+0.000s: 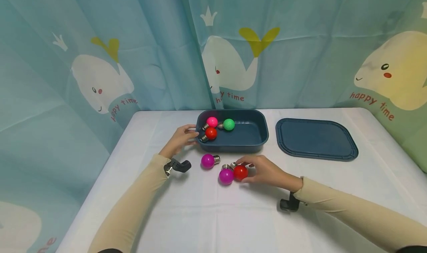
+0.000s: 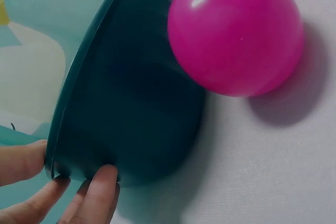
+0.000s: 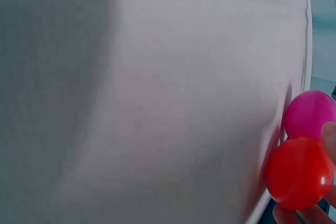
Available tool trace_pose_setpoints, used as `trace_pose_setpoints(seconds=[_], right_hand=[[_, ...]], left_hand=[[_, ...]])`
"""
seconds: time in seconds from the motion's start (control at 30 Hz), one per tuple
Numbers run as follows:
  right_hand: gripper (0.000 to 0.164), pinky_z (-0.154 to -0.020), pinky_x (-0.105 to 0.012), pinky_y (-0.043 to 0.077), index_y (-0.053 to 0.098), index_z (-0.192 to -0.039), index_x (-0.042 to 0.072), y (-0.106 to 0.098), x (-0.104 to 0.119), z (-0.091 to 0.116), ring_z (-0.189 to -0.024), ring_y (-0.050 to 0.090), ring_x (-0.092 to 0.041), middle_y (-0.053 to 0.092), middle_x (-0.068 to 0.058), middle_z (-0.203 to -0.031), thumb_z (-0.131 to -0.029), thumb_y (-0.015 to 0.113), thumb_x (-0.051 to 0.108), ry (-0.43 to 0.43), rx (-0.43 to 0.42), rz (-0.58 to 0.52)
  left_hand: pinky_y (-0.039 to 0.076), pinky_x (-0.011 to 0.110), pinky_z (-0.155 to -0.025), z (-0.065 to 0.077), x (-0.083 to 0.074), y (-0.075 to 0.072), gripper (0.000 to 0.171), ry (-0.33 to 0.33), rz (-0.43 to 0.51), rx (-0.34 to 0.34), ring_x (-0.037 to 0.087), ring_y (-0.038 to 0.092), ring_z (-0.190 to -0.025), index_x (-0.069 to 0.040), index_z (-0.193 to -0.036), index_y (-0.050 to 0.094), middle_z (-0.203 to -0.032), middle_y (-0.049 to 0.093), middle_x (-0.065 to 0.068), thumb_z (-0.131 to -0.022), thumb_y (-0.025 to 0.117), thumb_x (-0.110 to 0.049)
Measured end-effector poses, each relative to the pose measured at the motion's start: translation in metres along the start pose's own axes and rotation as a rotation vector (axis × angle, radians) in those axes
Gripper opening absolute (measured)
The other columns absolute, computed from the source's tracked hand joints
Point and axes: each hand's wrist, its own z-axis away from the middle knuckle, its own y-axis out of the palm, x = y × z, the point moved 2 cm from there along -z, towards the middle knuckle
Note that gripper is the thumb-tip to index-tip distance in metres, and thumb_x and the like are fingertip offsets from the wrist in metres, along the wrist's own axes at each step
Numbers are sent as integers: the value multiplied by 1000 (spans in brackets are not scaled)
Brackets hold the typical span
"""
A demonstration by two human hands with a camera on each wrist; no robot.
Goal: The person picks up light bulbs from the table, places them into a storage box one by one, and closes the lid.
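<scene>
My right hand [image 1: 267,173] curls its fingers and thumb round a red light bulb [image 1: 240,173] low over the white table. That red bulb's globe [image 3: 300,173] shows among the fingertips in the right wrist view. A magenta bulb [image 1: 226,176] lies beside it, base pointing away. Another magenta bulb [image 1: 207,161] lies on its side near the dark blue tub [image 1: 233,148]. My left hand [image 1: 180,138] rests its fingertips on the tub's left end and rim. Inside the tub are a pink bulb [image 1: 212,121], a red bulb [image 1: 211,133] and a green bulb [image 1: 229,124].
To the right of the tub, a flat dark blue lid [image 1: 317,138] lies on the white-covered table [image 1: 213,223]. A whale-print curtain [image 1: 160,52] hangs behind the table and at its sides. Black camera mounts are strapped to both wrists.
</scene>
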Motion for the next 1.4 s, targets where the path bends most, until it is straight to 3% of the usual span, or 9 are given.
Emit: trace_pose_setpoints(seconds=[0.23, 0.43, 0.9, 1.4], right_hand=[[50, -85, -36, 57, 65, -114, 6, 6, 2, -2, -96, 65, -18, 69, -4, -109, -69, 83, 20, 19, 8, 6], [50, -86, -35, 57, 65, -113, 7, 10, 1, -4, -96, 65, -17, 69, -4, -110, -69, 83, 21, 46, 14, 17], [47, -83, -34, 58, 64, -114, 6, 3, -3, -3, -93, 66, -17, 69, -6, -107, -71, 81, 14, 43, -2, 20], [49, -82, -34, 58, 62, -117, 3, -1, -9, -5, -95, 66, -22, 67, -10, -112, -72, 80, 10, 58, 4, 18]], left_hand=[[57, 33, -88, -1, 2, 0, 49, -2, 1, -6, 20, 57, -102, 1, -141, 36, -138, 44, 26, -95, 50, -5], [57, 31, -86, 2, 1, 1, 49, 12, -3, -1, 23, 56, -107, 2, -142, 34, -139, 43, 27, -96, 49, -5], [52, 40, -96, 2, 0, 3, 49, -13, 8, -20, 33, 51, -119, 0, -142, 35, -140, 43, 24, -96, 50, -6], [53, 39, -95, 1, 2, 3, 49, -22, 0, -34, 29, 53, -114, -2, -142, 36, -139, 44, 23, -96, 50, -6]])
